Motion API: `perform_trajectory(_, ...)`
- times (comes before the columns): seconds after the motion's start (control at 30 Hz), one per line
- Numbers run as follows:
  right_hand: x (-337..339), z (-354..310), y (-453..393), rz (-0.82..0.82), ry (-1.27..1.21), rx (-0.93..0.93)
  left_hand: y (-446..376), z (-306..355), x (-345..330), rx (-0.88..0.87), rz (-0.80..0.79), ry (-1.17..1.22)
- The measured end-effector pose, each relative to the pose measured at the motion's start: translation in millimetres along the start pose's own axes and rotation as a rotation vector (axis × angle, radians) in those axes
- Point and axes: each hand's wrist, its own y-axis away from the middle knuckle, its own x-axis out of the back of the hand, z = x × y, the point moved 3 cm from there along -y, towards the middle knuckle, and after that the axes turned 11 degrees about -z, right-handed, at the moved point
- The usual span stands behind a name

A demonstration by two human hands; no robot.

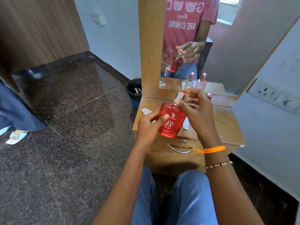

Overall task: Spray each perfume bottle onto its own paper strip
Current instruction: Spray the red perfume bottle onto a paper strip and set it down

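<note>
The person sits at a small wooden dresser [227, 124], knees under it, both forearms reaching forward and up from the lap; the hands meet over the dresser's front edge, holding a red bottle [172, 120] in the air between them, tilted a little to the right.

The left hand [149, 125] grips the bottle's lower left side, fingers curled behind the glass and the thumb [164, 117] pressed flat across the front beside the white lettering; the wrist is bent slightly upward.

The right hand [196, 111] comes in from the right, its back toward us, wrist cocked, with an orange thread [214, 149] and a bead bracelet [219, 164] on the forearm; its thumb [177, 101] lies against the neck just under the silver cap [180, 95], and the other fingers are bunched loosely above and behind the cap; whether they actually pinch the cap I cannot tell.

On the dresser top, white paper strips show: one [146, 110] to the left of the bottle, another [185, 123] peeking out just right of it, partly hidden by the right hand.

A pink cap [209, 95] of another bottle pokes up behind the right hand, against the mirror [227, 54]; the mirror repeats the hands and shows two bottles standing.

A black bin [134, 88] sits on the floor left of the dresser.
</note>
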Motion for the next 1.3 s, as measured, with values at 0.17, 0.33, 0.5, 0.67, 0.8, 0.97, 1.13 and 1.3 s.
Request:
perform_trajectory(0.17,-1.1,-6.2,-8.5,0.056,0.003,-0.002,2.8,-5.4,-4.9,0.026,0.021,0.017)
perform_trajectory(0.33,5.7,-4.1,-10.6,-0.024,-0.081,0.001,2.5,-0.9,-5.4,0.035,-0.065,0.034)
perform_trajectory(0.5,13.2,-5.4,-9.2,-0.217,-0.227,0.067,5.9,3.6,-3.8,0.047,-0.192,0.109)
perform_trajectory(0.67,16.4,-5.2,-1.5,-0.489,-0.512,0.118,10.9,4.5,-3.0,0.108,-0.367,0.218)
perform_trajectory(0.8,18.0,-2.6,2.7,-0.434,-0.417,0.097,12.0,2.1,-7.5,0.026,-0.171,0.159)
perform_trajectory(0.97,7.1,0.2,2.3,-0.004,-0.147,0.021,9.4,7.2,-13.9,-0.017,-0.068,0.1)
perform_trajectory(1.13,10.9,-4.0,0.2,0.003,-0.234,0.043,9.1,7.1,-10.9,0.019,-0.115,0.127)
perform_trajectory(1.3,16.0,-3.9,0.7,-0.16,-0.337,0.087,7.4,7.6,-7.2,0.07,-0.199,0.128)
